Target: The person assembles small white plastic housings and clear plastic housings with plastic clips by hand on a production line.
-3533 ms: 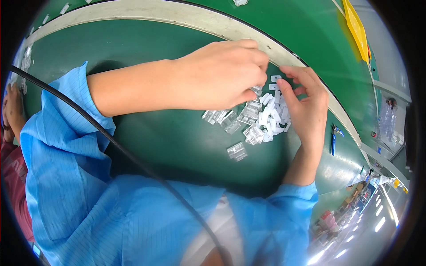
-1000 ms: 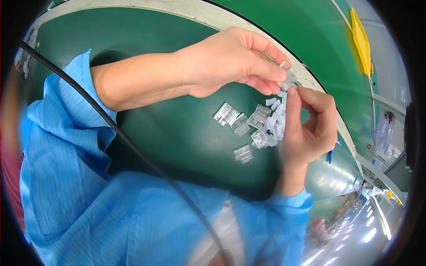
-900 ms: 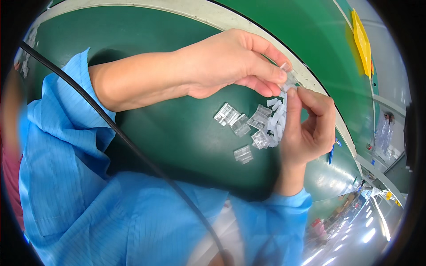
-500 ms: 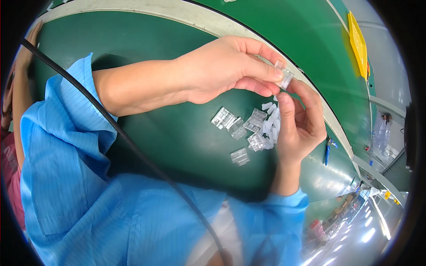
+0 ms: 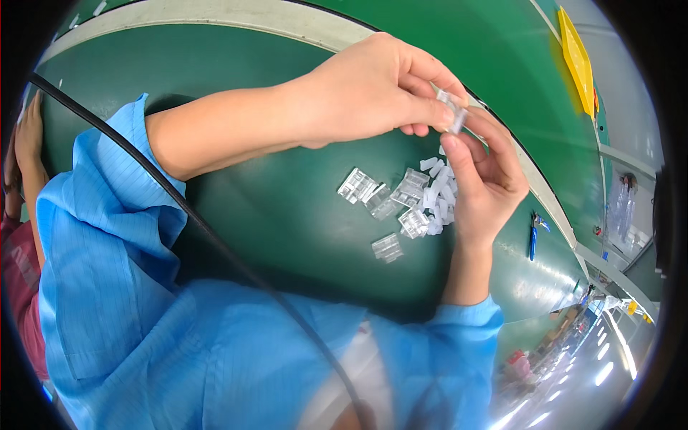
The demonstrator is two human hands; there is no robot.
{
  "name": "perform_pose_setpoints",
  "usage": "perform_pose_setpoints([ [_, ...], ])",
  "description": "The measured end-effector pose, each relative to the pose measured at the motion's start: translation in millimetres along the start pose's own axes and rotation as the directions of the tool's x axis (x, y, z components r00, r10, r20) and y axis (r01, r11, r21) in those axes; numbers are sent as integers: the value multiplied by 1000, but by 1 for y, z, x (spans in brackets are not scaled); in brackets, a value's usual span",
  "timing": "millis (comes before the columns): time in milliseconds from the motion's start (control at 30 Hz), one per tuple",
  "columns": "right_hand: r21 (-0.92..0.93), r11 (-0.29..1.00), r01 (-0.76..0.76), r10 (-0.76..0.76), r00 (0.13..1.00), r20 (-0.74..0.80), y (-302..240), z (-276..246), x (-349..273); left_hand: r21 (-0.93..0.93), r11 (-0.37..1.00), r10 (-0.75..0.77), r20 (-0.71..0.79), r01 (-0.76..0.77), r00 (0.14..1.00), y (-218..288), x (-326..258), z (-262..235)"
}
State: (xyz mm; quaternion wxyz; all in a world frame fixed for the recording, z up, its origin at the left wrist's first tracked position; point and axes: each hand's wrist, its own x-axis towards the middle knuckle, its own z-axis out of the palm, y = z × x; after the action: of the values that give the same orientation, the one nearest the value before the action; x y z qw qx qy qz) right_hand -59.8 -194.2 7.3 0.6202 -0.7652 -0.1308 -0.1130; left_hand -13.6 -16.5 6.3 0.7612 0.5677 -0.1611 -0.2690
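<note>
A small clear plastic block (image 5: 453, 115) is pinched between the thumb and fingers of my left hand (image 5: 380, 89), above the far edge of the green table. My right hand (image 5: 491, 168) meets it from the right, its thumb and index finger closed about the block's lower end; the exact contact is partly hidden. Below the hands, several similar clear ribbed blocks (image 5: 356, 185) lie on the table. Beside them is a small heap of whitish translucent plastic pieces (image 5: 438, 193), partly behind my right wrist. One clear block (image 5: 388, 247) lies apart, nearer to me.
Blue-handled pliers (image 5: 534, 235) lie to the right on the green table (image 5: 287, 222). A pale rim (image 5: 315, 32) borders a green surface beyond, with a yellow tray (image 5: 575, 61) at far right. A black cable (image 5: 179, 197) crosses the view. Another person's arm (image 5: 30, 143) rests at left.
Both hands and the held block have shifted slightly left and away from me. My right thumb and index finger have come closer to the block, which is now tilted differently.
</note>
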Motion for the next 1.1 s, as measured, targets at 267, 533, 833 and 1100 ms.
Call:
perform_pose_setpoints([
  [267,-335,916,-219,257,964,71,-4,-29,11,927,194,491,191,-321,850,20,39,-37],
  [533,-541,838,-69,108,993,41,6,-40,-13,542,486,218,684,-685,696,7,-39,-24],
  [833,-652,751,108,96,958,270,-14,-29,10,680,212,325,628,-702,707,-9,-17,-26],
  [1100,-695,717,57,193,941,277,-10,-19,17,340,940,-19,82,-10,996,-3,6,-17],
])
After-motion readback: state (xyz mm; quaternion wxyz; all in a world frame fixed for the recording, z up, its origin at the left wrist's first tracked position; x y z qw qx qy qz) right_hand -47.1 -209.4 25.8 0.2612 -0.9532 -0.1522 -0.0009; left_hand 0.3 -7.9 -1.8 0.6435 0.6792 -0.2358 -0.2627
